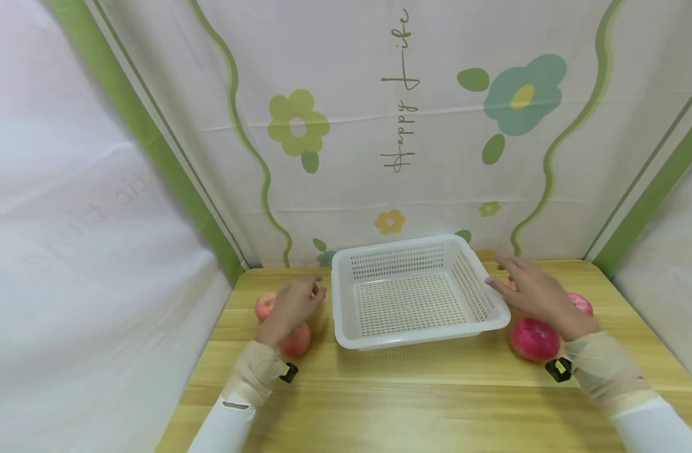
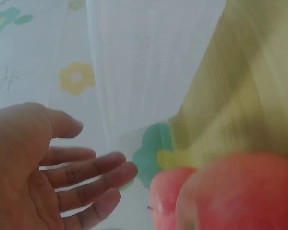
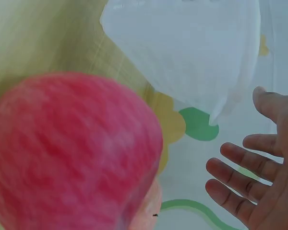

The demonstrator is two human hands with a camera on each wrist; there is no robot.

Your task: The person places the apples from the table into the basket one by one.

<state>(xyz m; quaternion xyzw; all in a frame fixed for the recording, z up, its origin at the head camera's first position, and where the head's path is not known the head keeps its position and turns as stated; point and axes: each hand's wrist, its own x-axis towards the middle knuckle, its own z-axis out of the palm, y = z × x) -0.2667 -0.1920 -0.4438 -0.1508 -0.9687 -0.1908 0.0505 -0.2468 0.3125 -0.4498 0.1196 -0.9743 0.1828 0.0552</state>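
A white plastic basket [image 1: 419, 340] with slotted walls stands on the wooden table between the two hands; nothing lies in it. My left hand [image 1: 296, 303] hovers left of the basket with loosely bent fingers, above two red apples, one farther back [image 1: 264, 306] and one nearer [image 1: 297, 341]. Its palm and fingers hold nothing in the left wrist view. My right hand [image 1: 535, 294] hangs by the basket's right rim, fingers spread and holding nothing. Under it sit a deep red apple [image 1: 535, 340], a pinkish apple [image 1: 581, 304] and a paler fruit [image 1: 513, 285], mostly hidden.
A white curtain [image 1: 346, 182] with printed flowers rises behind the table [image 1: 414, 409], right at its back edge. Similar cloth hangs along the left and right sides. The wooden tabletop stretches in front of the basket.
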